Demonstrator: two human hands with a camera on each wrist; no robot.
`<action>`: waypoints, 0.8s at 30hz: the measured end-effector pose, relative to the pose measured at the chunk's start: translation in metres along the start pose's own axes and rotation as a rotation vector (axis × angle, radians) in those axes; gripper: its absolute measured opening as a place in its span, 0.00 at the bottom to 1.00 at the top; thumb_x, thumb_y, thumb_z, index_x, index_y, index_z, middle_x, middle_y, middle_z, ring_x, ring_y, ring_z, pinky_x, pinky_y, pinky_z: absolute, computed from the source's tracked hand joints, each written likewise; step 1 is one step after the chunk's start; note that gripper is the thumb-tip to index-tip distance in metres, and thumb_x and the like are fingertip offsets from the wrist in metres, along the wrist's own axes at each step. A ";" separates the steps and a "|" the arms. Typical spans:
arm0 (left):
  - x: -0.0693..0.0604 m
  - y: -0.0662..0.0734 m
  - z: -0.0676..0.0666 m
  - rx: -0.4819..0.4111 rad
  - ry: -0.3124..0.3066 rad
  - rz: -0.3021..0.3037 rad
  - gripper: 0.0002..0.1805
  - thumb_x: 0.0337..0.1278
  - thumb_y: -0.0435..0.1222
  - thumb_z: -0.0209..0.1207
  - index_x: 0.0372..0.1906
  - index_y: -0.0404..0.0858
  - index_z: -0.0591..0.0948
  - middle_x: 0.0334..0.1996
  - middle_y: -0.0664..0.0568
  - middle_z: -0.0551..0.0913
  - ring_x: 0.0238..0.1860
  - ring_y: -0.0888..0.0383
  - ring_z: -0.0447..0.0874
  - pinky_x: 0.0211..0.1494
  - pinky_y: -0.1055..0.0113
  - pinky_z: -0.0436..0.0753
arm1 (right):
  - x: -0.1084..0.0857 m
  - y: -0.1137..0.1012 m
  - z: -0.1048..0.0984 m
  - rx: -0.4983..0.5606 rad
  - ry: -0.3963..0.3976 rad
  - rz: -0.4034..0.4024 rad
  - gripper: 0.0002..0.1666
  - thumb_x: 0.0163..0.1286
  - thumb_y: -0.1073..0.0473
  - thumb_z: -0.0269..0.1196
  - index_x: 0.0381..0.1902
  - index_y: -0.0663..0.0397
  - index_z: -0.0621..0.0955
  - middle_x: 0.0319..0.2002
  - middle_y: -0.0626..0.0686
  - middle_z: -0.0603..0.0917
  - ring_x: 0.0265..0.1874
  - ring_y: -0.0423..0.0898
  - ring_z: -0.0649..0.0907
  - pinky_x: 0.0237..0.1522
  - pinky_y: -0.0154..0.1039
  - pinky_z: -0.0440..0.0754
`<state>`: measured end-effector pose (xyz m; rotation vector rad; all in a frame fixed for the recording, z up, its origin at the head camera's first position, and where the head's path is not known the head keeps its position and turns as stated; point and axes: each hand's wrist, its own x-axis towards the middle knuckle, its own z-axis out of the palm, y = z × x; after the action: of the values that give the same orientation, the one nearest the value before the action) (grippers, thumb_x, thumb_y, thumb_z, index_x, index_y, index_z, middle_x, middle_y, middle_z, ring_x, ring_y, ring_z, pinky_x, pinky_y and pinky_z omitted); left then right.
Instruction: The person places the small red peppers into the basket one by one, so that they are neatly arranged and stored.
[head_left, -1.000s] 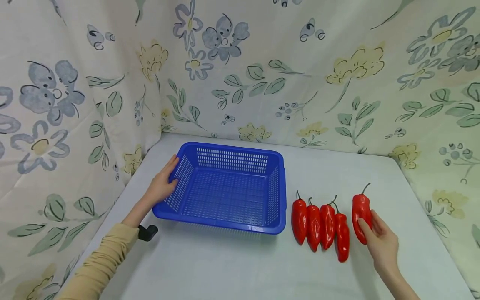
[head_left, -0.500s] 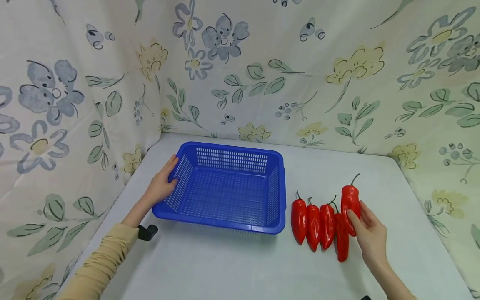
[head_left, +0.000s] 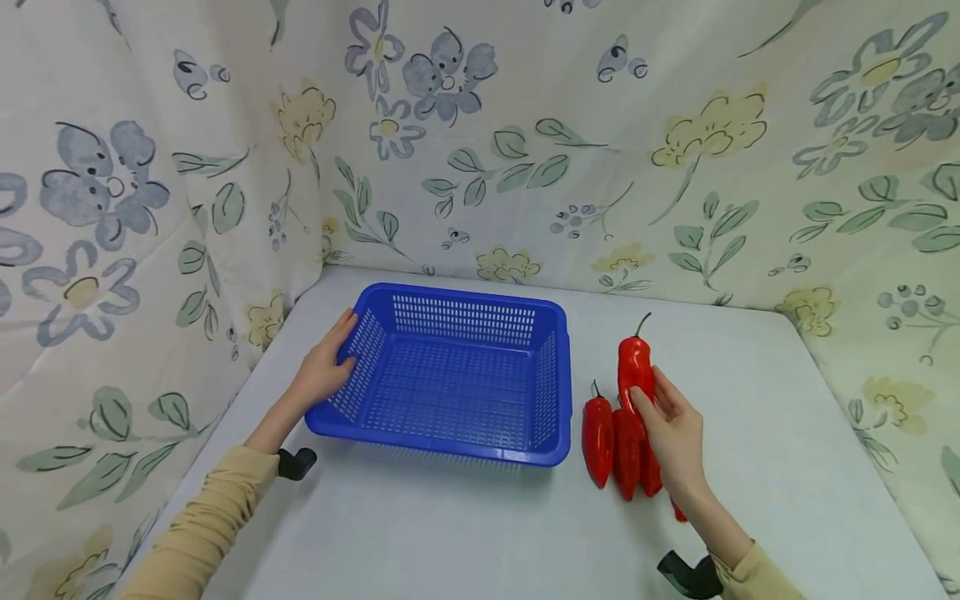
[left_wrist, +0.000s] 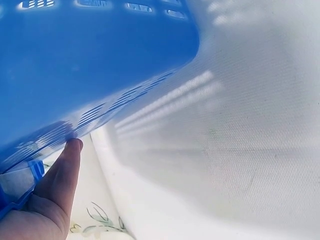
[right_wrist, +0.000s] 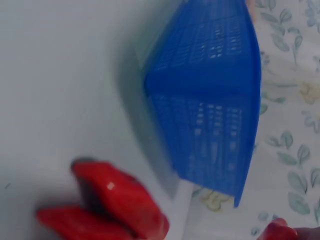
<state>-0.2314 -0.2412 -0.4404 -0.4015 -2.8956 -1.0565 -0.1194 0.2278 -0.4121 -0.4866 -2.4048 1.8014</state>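
My left hand holds the left rim of a blue plastic basket, thumb toward the inside. In the left wrist view, the fingers lie against the basket's outer wall. Between the thumb and fingers of my right hand is a red pepper, stem up, raised over the other peppers. Its stem end peeks in at the bottom corner of the right wrist view. Several red peppers lie beneath; the leftmost pepper is plainly visible, while the rightmost is mostly hidden by my hand.
The basket stands on a white tabletop, with bare mesh inside it. A floral curtain hangs behind the table and along its left side. Black wrist mounts show by both sleeves.
My right hand has carried the red pepper leftward and upward, from the right of the row to above it. The left hand and basket have stayed in place.
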 end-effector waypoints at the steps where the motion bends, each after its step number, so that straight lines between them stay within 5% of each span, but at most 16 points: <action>1: 0.000 0.000 0.000 0.001 0.001 0.002 0.39 0.55 0.23 0.49 0.74 0.33 0.51 0.76 0.42 0.45 0.74 0.38 0.48 0.72 0.41 0.56 | 0.000 -0.003 0.005 0.014 -0.006 0.000 0.39 0.70 0.47 0.55 0.74 0.43 0.56 0.71 0.52 0.64 0.67 0.52 0.69 0.45 0.19 0.75; 14: 0.000 0.001 0.001 0.008 0.007 -0.001 0.39 0.54 0.24 0.49 0.73 0.32 0.52 0.76 0.41 0.45 0.73 0.37 0.49 0.71 0.40 0.56 | -0.003 -0.025 0.052 0.093 -0.088 0.009 0.37 0.69 0.46 0.57 0.73 0.36 0.59 0.70 0.48 0.67 0.65 0.47 0.73 0.53 0.35 0.77; 24: 0.001 0.001 0.001 0.009 0.014 0.004 0.39 0.53 0.23 0.49 0.73 0.32 0.52 0.76 0.41 0.46 0.73 0.37 0.49 0.71 0.40 0.56 | -0.008 -0.037 0.093 0.214 -0.114 0.000 0.35 0.69 0.53 0.58 0.72 0.47 0.62 0.67 0.53 0.71 0.64 0.51 0.75 0.57 0.42 0.76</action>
<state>-0.2317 -0.2392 -0.4405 -0.3971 -2.8849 -1.0417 -0.1436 0.1308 -0.4039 -0.3713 -2.2419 2.1085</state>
